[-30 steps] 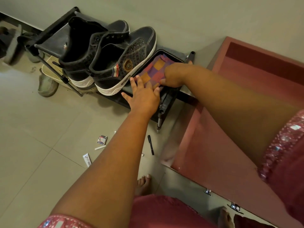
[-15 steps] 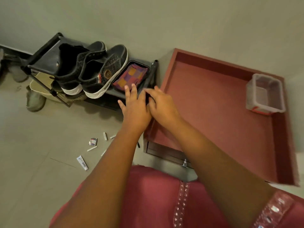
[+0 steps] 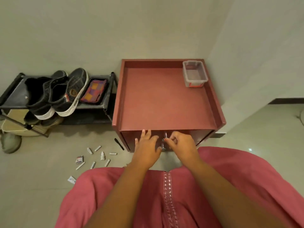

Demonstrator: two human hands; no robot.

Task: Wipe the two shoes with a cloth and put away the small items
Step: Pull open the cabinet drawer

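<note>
In the head view, a low reddish-brown wooden cabinet [image 3: 166, 97] with a raised rim is seen against the wall and serves as landmark. At its front face, a metal drawer handle [image 3: 165, 137] is pinched by the curled fingers of the right hand [image 3: 182, 144]. The left hand [image 3: 147, 146] is held just left of the handle, fingers mostly straight and spread against the drawer front, gripping nothing. On the cabinet top, in the far right corner, a clear plastic bin with a red latch [image 3: 194, 74] is set.

To the left of the cabinet, just beside it, a black metal shoe rack [image 3: 107, 96] is placed. On its top shelf two black high-top shoes with white soles [image 3: 60, 94] are stood side by side. Between them and the cabinet, a checked purple-and-orange cloth [image 3: 94, 91] is laid folded in a black tray [image 3: 105, 89].

On the tiled floor left of the cabinet's front corner, a black pen [image 3: 119, 143] is seen, and further left small white items [image 3: 97, 155] are scattered: batteries, a dropper bottle, a small packet.
</note>
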